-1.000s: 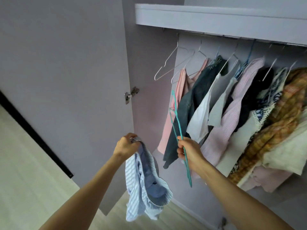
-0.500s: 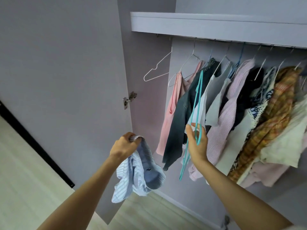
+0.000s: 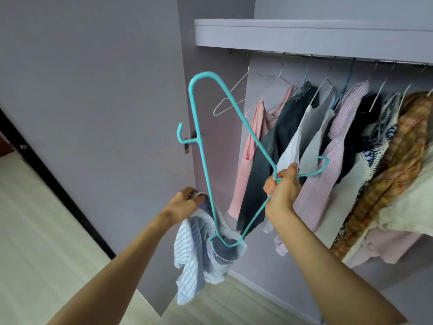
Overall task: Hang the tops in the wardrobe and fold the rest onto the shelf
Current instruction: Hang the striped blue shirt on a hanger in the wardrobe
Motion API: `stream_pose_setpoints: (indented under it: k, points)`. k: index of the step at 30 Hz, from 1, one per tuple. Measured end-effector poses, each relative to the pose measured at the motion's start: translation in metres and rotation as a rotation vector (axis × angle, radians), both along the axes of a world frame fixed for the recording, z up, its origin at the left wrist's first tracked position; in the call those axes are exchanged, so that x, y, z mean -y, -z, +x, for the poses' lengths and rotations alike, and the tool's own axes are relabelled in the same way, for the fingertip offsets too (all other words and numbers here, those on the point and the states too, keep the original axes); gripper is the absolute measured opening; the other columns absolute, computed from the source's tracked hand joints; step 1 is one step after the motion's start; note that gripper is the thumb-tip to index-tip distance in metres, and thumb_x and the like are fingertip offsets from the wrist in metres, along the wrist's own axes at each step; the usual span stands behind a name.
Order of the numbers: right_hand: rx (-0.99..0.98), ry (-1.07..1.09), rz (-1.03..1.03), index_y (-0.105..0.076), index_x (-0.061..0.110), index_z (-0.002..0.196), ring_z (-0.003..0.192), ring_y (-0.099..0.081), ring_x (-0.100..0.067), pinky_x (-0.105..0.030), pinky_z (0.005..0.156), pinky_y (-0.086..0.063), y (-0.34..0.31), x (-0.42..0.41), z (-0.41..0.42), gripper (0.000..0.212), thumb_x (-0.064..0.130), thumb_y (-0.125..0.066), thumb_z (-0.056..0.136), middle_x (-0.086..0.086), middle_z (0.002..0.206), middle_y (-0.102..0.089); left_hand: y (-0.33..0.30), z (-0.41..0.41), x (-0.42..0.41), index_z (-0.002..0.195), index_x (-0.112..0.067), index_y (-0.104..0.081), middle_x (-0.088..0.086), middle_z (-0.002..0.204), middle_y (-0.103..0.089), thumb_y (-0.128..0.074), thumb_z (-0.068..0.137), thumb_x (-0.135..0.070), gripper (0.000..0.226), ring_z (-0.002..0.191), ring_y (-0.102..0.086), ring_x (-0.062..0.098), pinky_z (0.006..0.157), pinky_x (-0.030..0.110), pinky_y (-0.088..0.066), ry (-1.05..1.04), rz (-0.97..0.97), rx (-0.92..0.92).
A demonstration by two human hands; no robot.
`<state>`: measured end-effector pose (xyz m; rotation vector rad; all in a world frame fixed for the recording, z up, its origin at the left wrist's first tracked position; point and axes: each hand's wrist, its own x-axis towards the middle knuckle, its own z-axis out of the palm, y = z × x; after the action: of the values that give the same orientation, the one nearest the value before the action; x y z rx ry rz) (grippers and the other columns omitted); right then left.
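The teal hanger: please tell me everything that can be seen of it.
The teal hanger is one thin frame, apparently coated wire or plastic, roughly triangular, with small side hooks and its hanging hook by the grip. It is empty and off the rail, stood on end: one shoulder end high, the other low against the striped blue shirt. The right hand grips it near the neck; the left hand holds the shirt.

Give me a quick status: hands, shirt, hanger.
Left hand grips striped shirt. Right hand holds teal hanger near its hook. Shirt not yet on hanger. Nothing blocking.
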<state>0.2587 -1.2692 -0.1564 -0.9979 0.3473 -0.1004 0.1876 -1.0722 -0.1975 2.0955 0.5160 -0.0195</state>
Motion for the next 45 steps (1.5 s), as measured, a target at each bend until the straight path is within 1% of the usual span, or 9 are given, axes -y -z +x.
stream_pose_setpoints:
  k: [7,11,16,18,22,25,28,34,45]
  points:
    - [0.023,-0.075,0.000,-0.032,0.016,0.056,0.032,-0.035,-0.006,-0.015,0.038,-0.034,-0.024,-0.018,0.005,0.048,0.040,-0.038,0.097,0.004,0.040,-0.036,-0.007,-0.011,-0.015,0.112,-0.013,-0.060,0.008,0.109,-0.062,-0.051,0.094,-0.034,0.029,0.100,-0.057,0.027,0.085,0.032,-0.045,-0.007,0.184,-0.097]
    - [-0.013,-0.032,-0.036,-0.031,0.015,0.055,0.035,-0.035,-0.008,-0.016,0.040,-0.036,-0.010,-0.029,0.001,0.049,0.039,-0.039,0.097,0.002,0.042,-0.037,-0.025,-0.020,-0.009,0.095,-0.019,-0.060,0.004,0.094,-0.061,-0.046,0.095,-0.036,0.022,0.076,-0.056,0.020,0.067,0.029,-0.047,-0.019,-0.222,-0.035]
    - [-0.172,0.023,0.060,-0.032,0.013,0.060,0.052,-0.037,-0.016,-0.023,0.052,-0.037,0.030,-0.030,0.000,0.043,0.033,-0.039,0.097,-0.006,0.059,-0.037,-0.056,-0.027,-0.007,0.100,-0.013,-0.063,0.007,0.091,-0.068,-0.040,0.099,-0.026,0.026,0.080,-0.065,0.018,0.071,0.028,-0.055,0.068,-0.669,0.129]
    - [-0.206,0.030,0.121,-0.030,0.014,0.060,0.053,-0.033,-0.016,-0.023,0.051,-0.034,0.031,-0.030,0.005,0.041,0.030,-0.039,0.096,-0.006,0.063,-0.034,-0.064,-0.026,-0.011,0.102,-0.012,-0.064,0.004,0.093,-0.069,-0.041,0.099,-0.024,0.026,0.086,-0.065,0.019,0.074,0.027,-0.054,0.088,-0.559,0.164]
    - [-0.147,0.052,0.080,-0.033,0.014,0.059,0.049,-0.035,-0.015,-0.020,0.046,-0.034,0.008,-0.032,0.017,0.040,0.031,-0.039,0.095,-0.004,0.058,-0.036,-0.060,-0.019,-0.029,0.087,-0.015,-0.062,0.004,0.089,-0.065,-0.054,0.090,-0.021,0.010,0.089,-0.058,0.027,0.066,0.027,-0.042,-0.057,0.160,0.068]
    - [-0.052,0.058,0.036,-0.035,0.013,0.055,0.037,-0.038,-0.010,-0.015,0.040,-0.035,-0.006,-0.029,0.022,0.044,0.030,-0.039,0.095,0.003,0.041,-0.039,-0.049,-0.017,-0.039,0.107,-0.010,-0.060,0.016,0.111,-0.063,-0.049,0.088,-0.024,0.026,0.100,-0.056,0.036,0.078,0.033,-0.043,-0.149,0.462,-0.138]
    - [-0.005,0.053,0.020,-0.034,0.013,0.052,0.031,-0.035,-0.007,-0.013,0.039,-0.034,-0.013,-0.027,0.021,0.047,0.027,-0.039,0.096,0.006,0.035,-0.035,-0.045,-0.015,-0.041,0.112,-0.015,-0.056,0.009,0.106,-0.060,-0.049,0.084,-0.027,0.032,0.091,-0.053,0.031,0.075,0.032,-0.042,-0.176,0.616,-0.264]
    - [-0.052,0.012,0.117,-0.027,0.015,0.055,0.031,-0.026,-0.009,-0.015,0.038,-0.028,-0.021,-0.030,0.019,0.044,0.031,-0.035,0.096,0.004,0.037,-0.029,-0.033,-0.008,-0.037,0.111,-0.014,-0.057,0.010,0.112,-0.061,-0.045,0.088,-0.045,0.041,0.098,-0.056,0.032,0.085,0.035,-0.046,-0.098,0.554,-0.325]
    - [-0.130,0.010,0.085,-0.029,0.014,0.057,0.036,-0.030,-0.014,-0.019,0.041,-0.029,0.017,-0.055,0.007,0.042,0.028,-0.038,0.096,-0.001,0.040,-0.033,-0.064,-0.020,-0.025,0.113,-0.017,-0.062,0.002,0.109,-0.062,-0.045,0.094,-0.043,0.036,0.101,-0.057,0.021,0.085,0.031,-0.044,-0.071,-0.021,-0.021]
